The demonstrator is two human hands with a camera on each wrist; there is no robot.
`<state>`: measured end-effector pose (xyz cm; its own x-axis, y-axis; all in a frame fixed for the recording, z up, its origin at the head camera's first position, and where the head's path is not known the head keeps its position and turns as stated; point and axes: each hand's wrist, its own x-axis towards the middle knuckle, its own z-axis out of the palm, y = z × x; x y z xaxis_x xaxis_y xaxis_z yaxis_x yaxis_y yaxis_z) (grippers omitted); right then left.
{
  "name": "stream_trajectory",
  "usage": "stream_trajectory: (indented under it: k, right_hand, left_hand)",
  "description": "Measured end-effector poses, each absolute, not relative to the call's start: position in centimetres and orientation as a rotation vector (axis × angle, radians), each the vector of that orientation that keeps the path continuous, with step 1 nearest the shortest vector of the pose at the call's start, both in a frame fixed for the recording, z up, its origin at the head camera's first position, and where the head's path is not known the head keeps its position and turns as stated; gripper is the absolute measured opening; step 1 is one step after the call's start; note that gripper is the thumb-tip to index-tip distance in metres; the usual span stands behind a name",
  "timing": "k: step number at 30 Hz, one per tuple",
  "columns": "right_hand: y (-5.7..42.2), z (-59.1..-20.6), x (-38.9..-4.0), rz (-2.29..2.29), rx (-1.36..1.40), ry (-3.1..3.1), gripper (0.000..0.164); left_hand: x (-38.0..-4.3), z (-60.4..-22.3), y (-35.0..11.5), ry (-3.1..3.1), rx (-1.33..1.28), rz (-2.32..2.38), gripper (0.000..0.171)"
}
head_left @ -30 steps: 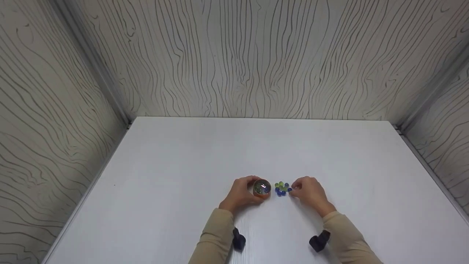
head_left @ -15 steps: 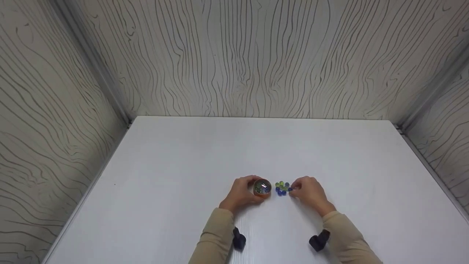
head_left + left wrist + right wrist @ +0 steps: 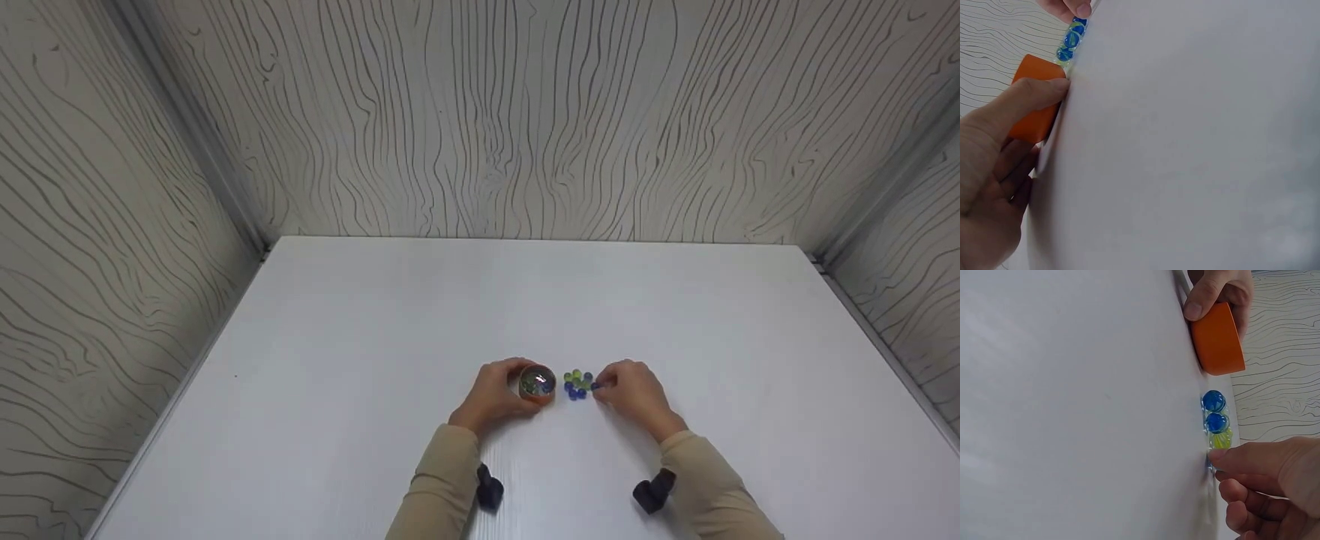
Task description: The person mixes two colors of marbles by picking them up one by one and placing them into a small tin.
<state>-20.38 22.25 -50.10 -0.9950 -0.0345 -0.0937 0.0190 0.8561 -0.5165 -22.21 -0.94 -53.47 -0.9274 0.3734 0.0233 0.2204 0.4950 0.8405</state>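
My left hand (image 3: 491,394) grips a small round orange cup (image 3: 1219,340) from its left side, thumb on the near wall. The cup stands upright on the table, and through its shiny opening in the head view I make out green and blue marbles inside. Just right of it lies a tight cluster of several green and blue glass marbles (image 3: 577,384). At the cluster's right edge my right hand (image 3: 636,394) pinches a blue marble (image 3: 596,386) between thumb and fingertips, low at the table surface. In the right wrist view the thumb mostly hides that marble.
Both hands work on a white table (image 3: 375,315) near its front middle. Wood-grain patterned panels (image 3: 487,127) rise behind it and at both sides. A dark wrist camera (image 3: 490,491) sits by the left sleeve, another dark camera (image 3: 652,493) by the right.
Hardly anything has moved. The blue marble at my right fingertips sits slightly further between them; the left hand and the cup stay in place.
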Motion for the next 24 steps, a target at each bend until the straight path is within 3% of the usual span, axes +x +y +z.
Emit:
stream_trajectory:
  k: [24]
  right_hand:
    - [22.53, -49.67, -20.07, -0.836, 0.026, 2.898, 0.013]
  left_hand:
    - [-21.63, -53.23, -0.46, 2.657, 0.507, 1.362, 0.069]
